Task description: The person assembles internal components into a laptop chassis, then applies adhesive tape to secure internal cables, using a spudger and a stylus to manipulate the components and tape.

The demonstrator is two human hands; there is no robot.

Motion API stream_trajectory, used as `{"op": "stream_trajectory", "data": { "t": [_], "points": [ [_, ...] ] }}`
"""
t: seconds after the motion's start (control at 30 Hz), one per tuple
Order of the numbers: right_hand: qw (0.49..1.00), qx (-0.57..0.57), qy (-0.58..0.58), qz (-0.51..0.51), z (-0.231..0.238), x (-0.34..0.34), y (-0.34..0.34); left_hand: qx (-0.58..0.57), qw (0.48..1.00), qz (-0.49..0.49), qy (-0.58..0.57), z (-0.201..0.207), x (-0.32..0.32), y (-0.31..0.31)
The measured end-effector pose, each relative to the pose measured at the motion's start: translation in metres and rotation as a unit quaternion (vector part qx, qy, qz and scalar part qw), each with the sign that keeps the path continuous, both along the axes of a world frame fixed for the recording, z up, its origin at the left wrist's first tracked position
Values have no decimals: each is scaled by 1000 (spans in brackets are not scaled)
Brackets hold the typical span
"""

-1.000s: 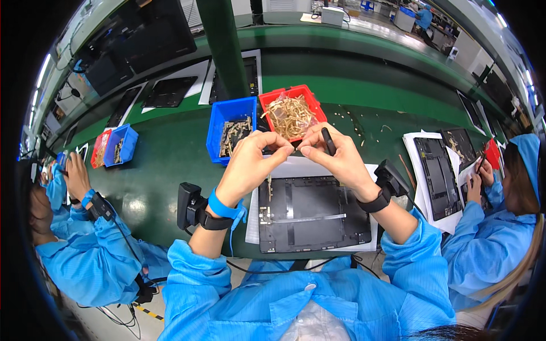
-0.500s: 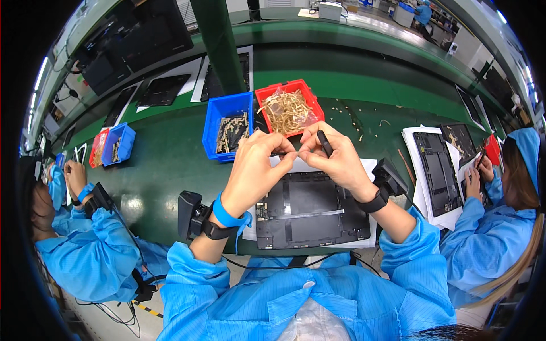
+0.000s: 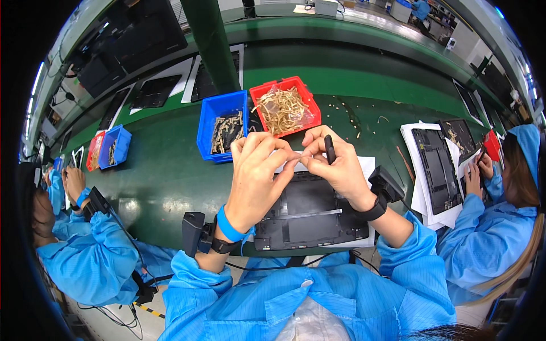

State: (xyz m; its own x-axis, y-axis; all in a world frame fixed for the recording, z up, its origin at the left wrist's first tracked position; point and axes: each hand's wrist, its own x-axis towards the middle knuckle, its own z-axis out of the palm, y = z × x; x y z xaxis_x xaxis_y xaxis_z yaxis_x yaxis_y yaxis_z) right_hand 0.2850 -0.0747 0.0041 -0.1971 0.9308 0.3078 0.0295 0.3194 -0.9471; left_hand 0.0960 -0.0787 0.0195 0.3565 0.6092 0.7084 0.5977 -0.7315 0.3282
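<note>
While pinching left fingers (image 3: 290,155) and right fingers (image 3: 318,166) together above the black panel (image 3: 313,227) on the counter (image 3: 159,176), holds a black stick (image 3: 330,149) on the right. Cannot see anything between. Looks partway: bits (image 3: 278,105) already in red bin (image 3: 301,86), pinching unfinished.

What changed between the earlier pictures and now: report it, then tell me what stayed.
The left hand shifted right and toward the body, closing in on the right hand and covering more of the upper left part of the black panel. No grasp or release is clear; anything between the hands is too small to tell. The right hand kept its black tool; the blue tray, red tray and panel stayed.
</note>
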Motion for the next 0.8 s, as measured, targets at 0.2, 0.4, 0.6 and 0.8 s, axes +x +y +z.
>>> {"op": "stream_trajectory", "data": {
  "t": [0.2,0.4,0.6,0.8],
  "points": [
    [987,127,-86,-50,1,1,-9,-218,957,-66,-181,-14,4,-4],
    [909,324,-236,-112,9,6,-23,-376,854,-113,-341,-10,1,-10],
    [775,508,-368,-77,13,12,-23,-288,942,-64,-157,-3,1,-7],
    [804,466,-363,-66,5,12,-23,-313,935,-86,-141,-9,-3,1]
  ]
}}
